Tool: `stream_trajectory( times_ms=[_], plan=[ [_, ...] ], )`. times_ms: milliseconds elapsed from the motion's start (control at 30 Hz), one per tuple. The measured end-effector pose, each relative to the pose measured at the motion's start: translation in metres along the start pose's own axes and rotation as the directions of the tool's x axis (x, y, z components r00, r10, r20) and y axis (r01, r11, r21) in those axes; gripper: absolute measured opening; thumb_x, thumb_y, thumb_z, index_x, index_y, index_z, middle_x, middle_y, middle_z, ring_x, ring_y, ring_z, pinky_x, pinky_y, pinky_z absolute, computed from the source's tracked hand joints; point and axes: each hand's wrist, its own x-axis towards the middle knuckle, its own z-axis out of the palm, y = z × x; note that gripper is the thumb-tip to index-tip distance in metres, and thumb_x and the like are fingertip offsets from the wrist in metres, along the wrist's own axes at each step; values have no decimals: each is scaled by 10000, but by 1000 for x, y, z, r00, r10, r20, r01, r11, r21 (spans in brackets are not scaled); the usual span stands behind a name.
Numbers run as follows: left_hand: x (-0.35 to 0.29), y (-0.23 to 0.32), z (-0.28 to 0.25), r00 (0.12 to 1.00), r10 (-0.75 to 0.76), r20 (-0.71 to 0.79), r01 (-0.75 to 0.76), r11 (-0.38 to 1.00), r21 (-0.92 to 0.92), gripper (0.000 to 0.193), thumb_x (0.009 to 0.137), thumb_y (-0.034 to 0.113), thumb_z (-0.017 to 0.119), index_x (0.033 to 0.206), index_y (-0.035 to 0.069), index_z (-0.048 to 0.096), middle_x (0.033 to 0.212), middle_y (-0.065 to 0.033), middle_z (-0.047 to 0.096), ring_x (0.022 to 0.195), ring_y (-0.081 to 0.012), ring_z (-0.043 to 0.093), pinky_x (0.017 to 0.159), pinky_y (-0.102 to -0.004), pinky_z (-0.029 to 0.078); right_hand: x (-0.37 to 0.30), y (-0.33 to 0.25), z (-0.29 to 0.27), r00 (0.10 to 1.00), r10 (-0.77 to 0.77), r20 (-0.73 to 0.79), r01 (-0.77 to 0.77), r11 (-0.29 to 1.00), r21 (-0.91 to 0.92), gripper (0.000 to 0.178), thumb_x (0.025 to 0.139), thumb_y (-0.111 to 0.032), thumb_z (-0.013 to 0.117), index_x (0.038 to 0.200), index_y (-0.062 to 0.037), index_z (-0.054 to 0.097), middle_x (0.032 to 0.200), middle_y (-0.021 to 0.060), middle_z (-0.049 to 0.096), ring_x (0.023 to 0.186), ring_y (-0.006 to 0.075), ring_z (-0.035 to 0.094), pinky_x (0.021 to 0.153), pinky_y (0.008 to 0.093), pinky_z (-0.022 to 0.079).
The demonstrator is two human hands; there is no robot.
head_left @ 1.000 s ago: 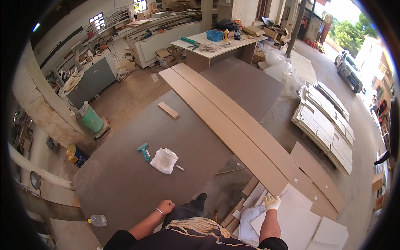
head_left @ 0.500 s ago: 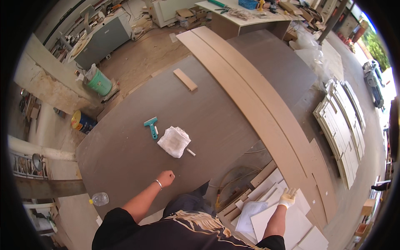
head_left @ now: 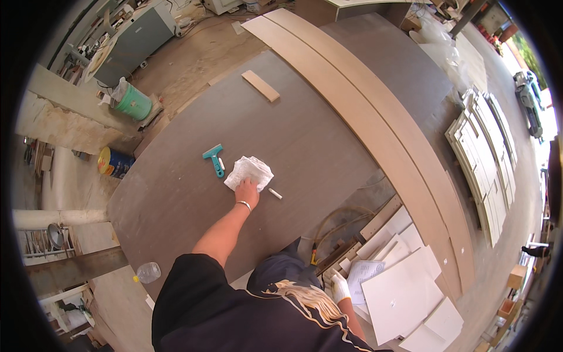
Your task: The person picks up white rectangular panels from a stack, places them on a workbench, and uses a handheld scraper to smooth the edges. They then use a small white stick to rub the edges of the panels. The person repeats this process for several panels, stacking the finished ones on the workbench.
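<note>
A folded white cloth (head_left: 248, 168) lies on the large grey-brown board. My bare left hand (head_left: 247, 190) is closed on its near edge, a bracelet round the wrist. Left of the cloth lies a teal-handled scraper (head_left: 215, 159) with a small white piece beside it. A short white stick (head_left: 275, 193), perhaps chalk, rests just right of my hand. Close to my body on the right, my white-gloved right hand (head_left: 339, 287) hangs beside a printed sheet of paper (head_left: 363, 280), fingers loosely bent and apart, with nothing seen in it.
Long tan strips (head_left: 352, 111) cross the grey-brown board (head_left: 305, 135), and a small tan block (head_left: 261, 86) lies on it. White panel offcuts (head_left: 404, 293) pile at near right; more white panels (head_left: 481, 158) stack beyond. A clear bottle (head_left: 148, 272) and green bucket (head_left: 134, 102) are left.
My left hand has reached forward and taken hold of the cloth's near edge. My gloved right hand has come left from above the white panels to near my body.
</note>
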Motion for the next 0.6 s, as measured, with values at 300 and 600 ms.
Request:
stream_trajectory(
  times_ms=[300, 600],
  plan=[
    [43, 36, -17, 954, 97, -285, -82, 995, 63, 292, 883, 118, 638, 1175, 130, 627, 1169, -109, 579, 1127, -308, 581, 873, -450, 491, -69, 68, -94, 907, 138, -397, -31, 964, 265, 575, 1011, -233, 487, 1546, -48, 390, 1424, 237, 570, 1151, 387, 649, 857, 487, 534],
    [-17, 32, 18, 964, 264, -24, -263, 964, 28, 221, 853, 254, 740, 1028, 145, 659, 1138, -90, 558, 1064, -280, 582, 875, -433, 463, -60, 27, -35, 945, -34, -325, 77, 990, 120, 582, 979, -193, 485, 1534, -42, 398, 1396, 217, 602, 1150, 356, 669, 883, 469, 528]
  ],
)
